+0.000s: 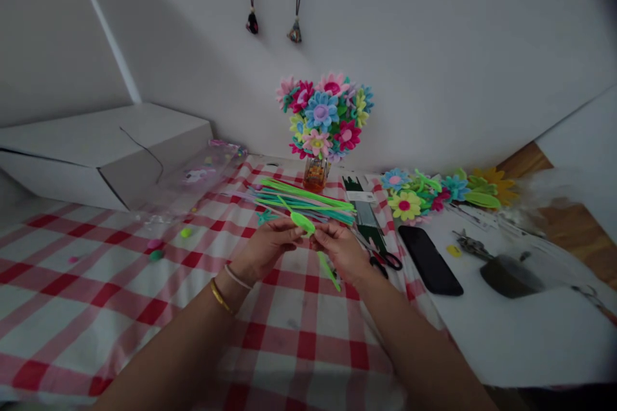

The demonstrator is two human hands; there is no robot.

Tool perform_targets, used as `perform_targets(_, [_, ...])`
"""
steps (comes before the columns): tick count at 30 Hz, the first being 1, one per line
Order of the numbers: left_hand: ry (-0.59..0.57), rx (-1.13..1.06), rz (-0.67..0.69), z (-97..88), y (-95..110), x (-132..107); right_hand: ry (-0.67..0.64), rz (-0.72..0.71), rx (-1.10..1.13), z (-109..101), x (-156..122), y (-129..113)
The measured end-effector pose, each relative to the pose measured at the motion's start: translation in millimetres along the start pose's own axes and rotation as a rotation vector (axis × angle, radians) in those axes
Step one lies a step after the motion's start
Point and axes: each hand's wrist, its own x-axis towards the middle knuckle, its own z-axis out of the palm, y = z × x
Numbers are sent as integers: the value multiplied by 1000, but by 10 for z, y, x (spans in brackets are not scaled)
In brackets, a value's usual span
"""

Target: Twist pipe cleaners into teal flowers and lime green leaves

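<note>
Between my hands is a bright green pipe cleaner (303,223), bent into a leaf-like loop at its upper part, with a tail hanging below my right hand. My left hand (272,245) pinches it from the left, thumb and fingers pressed together. From the other side my right hand (340,249) grips it the same way, its fingertips close to those of the left. Just beyond lies a bundle of green, teal and purple pipe cleaners (313,205) on the checked cloth. Black-handled scissors (391,261) rest beside my right wrist, partly hidden by it.
A glass vase (315,174) with fuzzy flowers stands at the back. Dark green stems (364,212), a black phone (429,260), keys (471,245) and more fuzzy flowers (405,204) lie to the right. Leftward are a white box (139,173), a plastic bag (193,183) and several pompoms (155,255).
</note>
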Motion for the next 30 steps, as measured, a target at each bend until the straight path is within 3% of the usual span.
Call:
perform_targets(3, [-14,56,35,11,-29,9,-5,-16,-14,46,-36,-35])
perform_targets(8, [26,-57,91,18,-30,21,-26,-20,-71,103,-80,-43])
perform_targets(11, [-47,-37,57,9,-75,34,-57,-24,-47,112,-69,17])
perform_targets(17, [-43,175,157,16,-136,55,-80,-16,-138,63,-53,-7])
perform_targets(19, [-15,266,193,17,-111,53,-21,-27,-233,21,-54,-77])
perform_targets(22, [-33,407,202,27,-89,36,44,-86,-157,-30,-59,-169])
perform_targets(26, [-124,538,213,56,-135,7,-74,-60,-51,-32,-81,-217])
perform_targets(30, [-130,673,309,78,-164,-11,-102,-65,-125,-13,-95,-215])
